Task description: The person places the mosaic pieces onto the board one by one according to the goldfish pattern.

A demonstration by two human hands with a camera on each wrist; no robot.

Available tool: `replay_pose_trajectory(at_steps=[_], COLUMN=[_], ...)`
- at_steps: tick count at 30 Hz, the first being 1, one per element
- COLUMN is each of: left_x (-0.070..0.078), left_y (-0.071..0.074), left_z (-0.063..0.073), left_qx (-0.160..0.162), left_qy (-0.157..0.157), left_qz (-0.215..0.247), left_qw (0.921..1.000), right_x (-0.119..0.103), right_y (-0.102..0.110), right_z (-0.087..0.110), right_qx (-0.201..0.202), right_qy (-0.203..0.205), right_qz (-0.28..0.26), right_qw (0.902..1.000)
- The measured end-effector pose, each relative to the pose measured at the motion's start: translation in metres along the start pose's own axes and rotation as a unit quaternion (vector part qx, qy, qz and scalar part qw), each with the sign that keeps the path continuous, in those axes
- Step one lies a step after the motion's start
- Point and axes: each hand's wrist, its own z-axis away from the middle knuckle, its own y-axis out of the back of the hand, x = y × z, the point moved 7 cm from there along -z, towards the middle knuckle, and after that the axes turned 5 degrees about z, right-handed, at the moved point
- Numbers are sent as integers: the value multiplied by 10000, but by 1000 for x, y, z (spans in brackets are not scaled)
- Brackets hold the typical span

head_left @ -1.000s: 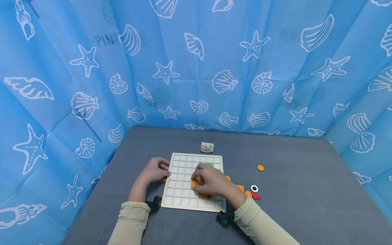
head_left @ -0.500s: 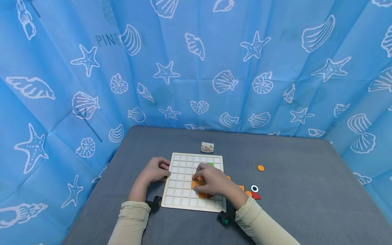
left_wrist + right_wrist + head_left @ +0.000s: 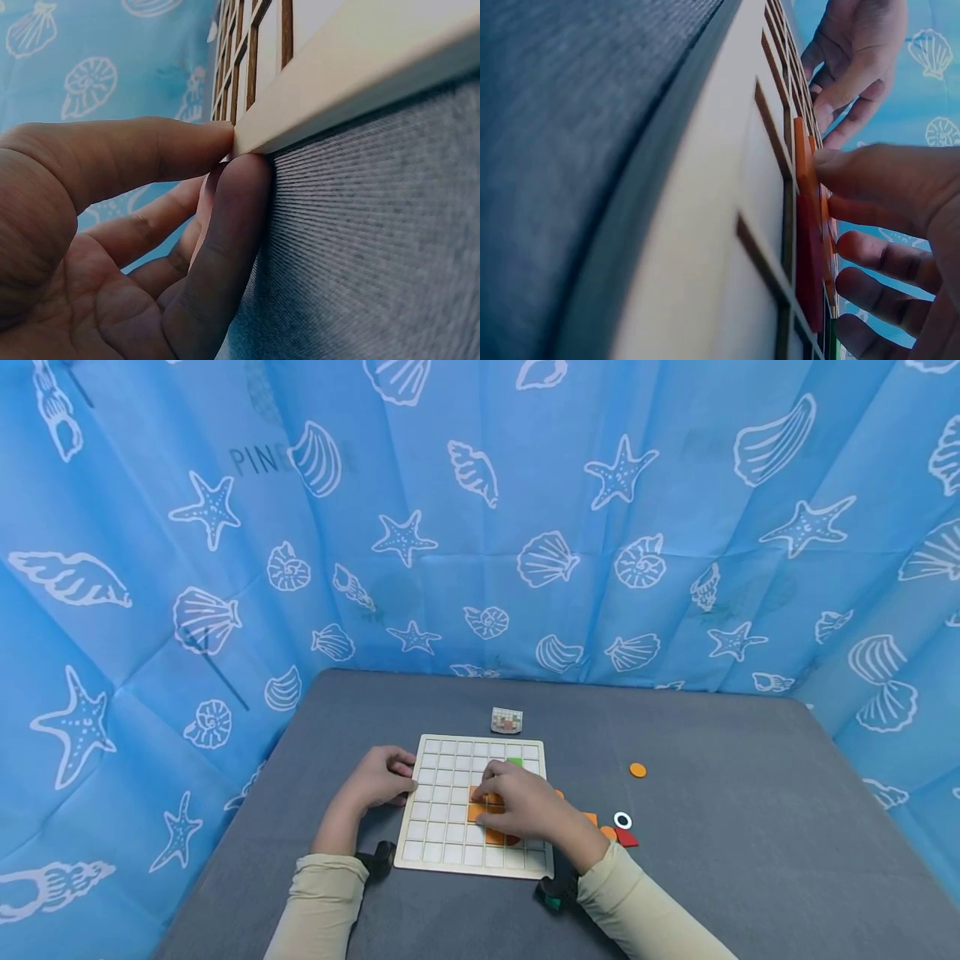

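Observation:
A pale wooden grid board lies on the grey table. At its left edge my left hand pinches the rim, the thumb on top and a finger against the side, as the left wrist view shows. My right hand is over the board's right half, its fingertips and thumb resting on orange square tiles set in the cells. A dark red piece sits beside the orange ones in the right wrist view. One green tile shows behind the right hand, which hides part of the tiles.
Right of the board lie an orange disc, a white ring, a red piece and more orange pieces. A small pattern card lies behind the board. A blue shell-print curtain surrounds the table.
The right fingertips have shifted very slightly over the orange tiles, and more of the upper-left orange tile shows now. The left hand and the board have stayed in place.

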Motion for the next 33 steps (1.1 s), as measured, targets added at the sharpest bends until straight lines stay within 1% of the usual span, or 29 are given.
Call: replay_pose_trajectory(at_steps=[4,10,21,25,27,33], left_x=[1,1,1,1,0,0], left_y=[0,-1,-2,-3,-2,-1], left_z=[1,1,-1,-2,-2,0], left_qx=[14,26,0,-7,-12,-47], left_qy=[1,54,4,12,6,6], left_qz=[18,23,-35,-17,-11,6], left_qw=[10000,10000,10000,10000,10000,10000], right_x=[0,0,-3,-2,-1,13], right_y=[-1,-2,-1,1,4,20], right_z=[0,1,7,10,13,31], right_qx=[-3,14,32,86,141,271], right_qy=[24,24,46,132,157,5], right_qz=[-16,101,103,-17,-167,-593], right_qw=[10000,9999,9999,9999,9996,9979])
